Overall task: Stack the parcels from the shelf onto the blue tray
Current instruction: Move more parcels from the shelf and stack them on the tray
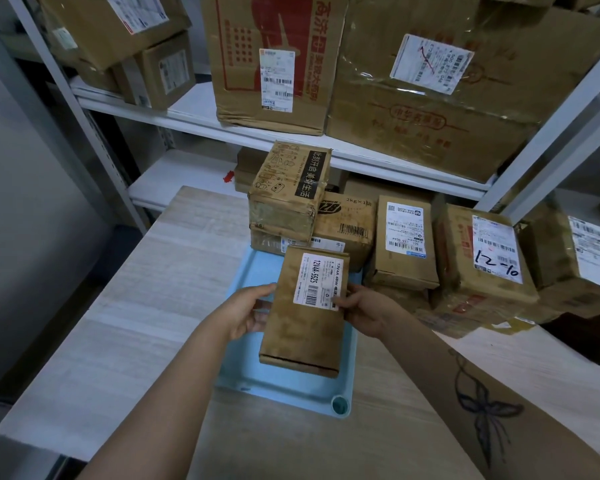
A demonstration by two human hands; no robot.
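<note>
The person grips a flat brown parcel (305, 310) with both hands, one on each long edge. The left hand (246, 313) is curled round the nine o'clock side and the right hand (364, 311) pinches the three o'clock side, its thumb lying on the white label (321, 280). I take the two-sided hold as a way to keep the parcel level and square while it is lined up. The parcel sits over the near half of the blue tray (248, 275), lengthwise along it, though I cannot tell whether its underside touches the tray floor yet. At twelve o'clock from it, the far end of the tray already carries a pile topped by a box with a black printed strip (290, 188). The open space in front of that pile looks like the natural spot for this one. The parcel itself is slim, plain kraft card, a little scuffed, with a dark line across its near end and a barcode on the label. Its flatness should make it a steady base for more. More parcels crowd the table (146, 306) at two o'clock, among them one marked 12-10 (482, 258). Larger cartons fill the white shelf (194, 112) beyond.
</note>
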